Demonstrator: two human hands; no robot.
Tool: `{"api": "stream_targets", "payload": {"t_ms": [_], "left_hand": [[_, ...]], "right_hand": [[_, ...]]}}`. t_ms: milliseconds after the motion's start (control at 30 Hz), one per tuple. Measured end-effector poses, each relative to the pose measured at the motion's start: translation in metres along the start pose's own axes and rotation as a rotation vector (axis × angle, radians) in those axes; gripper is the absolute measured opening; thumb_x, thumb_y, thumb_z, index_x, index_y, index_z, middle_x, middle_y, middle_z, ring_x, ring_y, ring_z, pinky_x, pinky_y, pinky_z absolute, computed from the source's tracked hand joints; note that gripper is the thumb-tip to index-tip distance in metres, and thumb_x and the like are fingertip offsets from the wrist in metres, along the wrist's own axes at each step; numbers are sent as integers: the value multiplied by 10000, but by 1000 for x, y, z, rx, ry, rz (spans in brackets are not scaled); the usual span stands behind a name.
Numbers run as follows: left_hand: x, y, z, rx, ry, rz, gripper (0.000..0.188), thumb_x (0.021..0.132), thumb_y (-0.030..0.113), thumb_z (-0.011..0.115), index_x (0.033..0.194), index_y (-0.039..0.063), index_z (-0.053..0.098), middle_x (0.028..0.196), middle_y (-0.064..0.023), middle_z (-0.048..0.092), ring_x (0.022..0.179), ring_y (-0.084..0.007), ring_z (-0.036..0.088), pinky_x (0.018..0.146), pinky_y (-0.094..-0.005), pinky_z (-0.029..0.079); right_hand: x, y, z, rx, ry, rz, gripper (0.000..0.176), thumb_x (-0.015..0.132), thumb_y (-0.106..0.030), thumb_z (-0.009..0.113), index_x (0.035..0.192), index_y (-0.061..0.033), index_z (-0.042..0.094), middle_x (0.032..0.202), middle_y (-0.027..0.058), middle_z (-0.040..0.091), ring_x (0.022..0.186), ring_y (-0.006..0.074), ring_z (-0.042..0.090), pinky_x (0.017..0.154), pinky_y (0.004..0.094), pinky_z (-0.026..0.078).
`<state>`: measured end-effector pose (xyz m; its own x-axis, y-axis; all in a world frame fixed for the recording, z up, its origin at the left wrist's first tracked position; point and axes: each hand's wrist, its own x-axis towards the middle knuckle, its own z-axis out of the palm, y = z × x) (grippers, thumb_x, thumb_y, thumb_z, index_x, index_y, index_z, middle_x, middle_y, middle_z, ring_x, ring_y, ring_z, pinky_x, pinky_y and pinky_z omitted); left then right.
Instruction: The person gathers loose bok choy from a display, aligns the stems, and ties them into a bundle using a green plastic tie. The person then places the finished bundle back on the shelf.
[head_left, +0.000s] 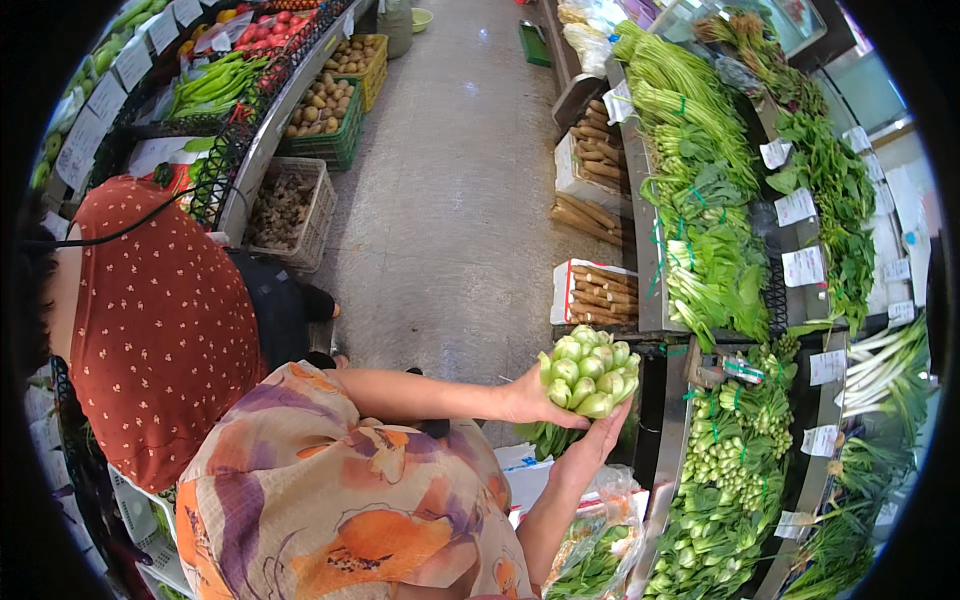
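A bunch of bok choy (589, 371) is held between both hands, its pale green stem bases facing up. My left hand (534, 397) is wrapped around its left side. My right hand (600, 441) grips it from the lower right, the fingers partly hidden. Dark green leaves (551, 440) hang below the hands. To the right, a display shelf holds many small bok choy bunches (712, 457), some bound with green tape. A metal tool with green tape (724, 369), perhaps a tape binder, sits at the top of that section.
A person in a red dotted top (161, 322) stands close on the left. White box (525, 472) and bagged greens (600, 551) lie below my hands. Boxes of long brown roots (604, 295) stand by the right shelf. Crates of potatoes (326, 112) and ginger (289, 206) line the aisle floor (442, 225).
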<state>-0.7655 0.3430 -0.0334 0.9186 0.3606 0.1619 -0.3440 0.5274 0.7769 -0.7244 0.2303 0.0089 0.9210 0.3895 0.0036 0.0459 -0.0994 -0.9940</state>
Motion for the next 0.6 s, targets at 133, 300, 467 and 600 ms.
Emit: {"api": "stream_targets", "payload": {"t_ms": [133, 300, 467, 600], "left_hand": [[0, -1, -9, 49, 6, 23, 898, 648, 113, 903, 1396, 6, 417, 1348, -72, 563, 1226, -152, 525, 1073, -331, 416], [3, 5, -13, 80, -18, 21, 951, 637, 122, 910, 1419, 4, 382, 1378, -81, 537, 1263, -165, 497, 1102, -343, 385], [10, 1, -21, 87, -137, 157, 926, 648, 179, 929, 1412, 9, 435, 1428, -91, 504, 1311, -185, 459, 1121, -353, 359], [11, 3, -29, 122, -173, 72, 1145, 588, 226, 968, 1466, 1, 269, 1459, -101, 448, 1344, -191, 412, 1161, -360, 300]], "right_hand": [[-1, 5, 10, 62, 20, 3, 615, 1063, -408, 382, 1543, -40, 270, 1560, 145, 331, 1393, 282, 384, 1145, 391, 319], [1, 5, 17, 124, 29, 4, 608, 1061, -394, 386, 1545, -45, 271, 1563, 135, 325, 1398, 286, 378, 1147, 400, 319], [-2, 0, 23, 198, 71, 45, 603, 1053, -371, 382, 1553, -58, 260, 1585, 123, 281, 1413, 281, 354, 1158, 398, 300], [-4, -1, 24, 115, -5, 5, 664, 1051, -470, 331, 1577, -94, 183, 1629, 125, 170, 1478, 293, 226, 1194, 423, 208]]}}
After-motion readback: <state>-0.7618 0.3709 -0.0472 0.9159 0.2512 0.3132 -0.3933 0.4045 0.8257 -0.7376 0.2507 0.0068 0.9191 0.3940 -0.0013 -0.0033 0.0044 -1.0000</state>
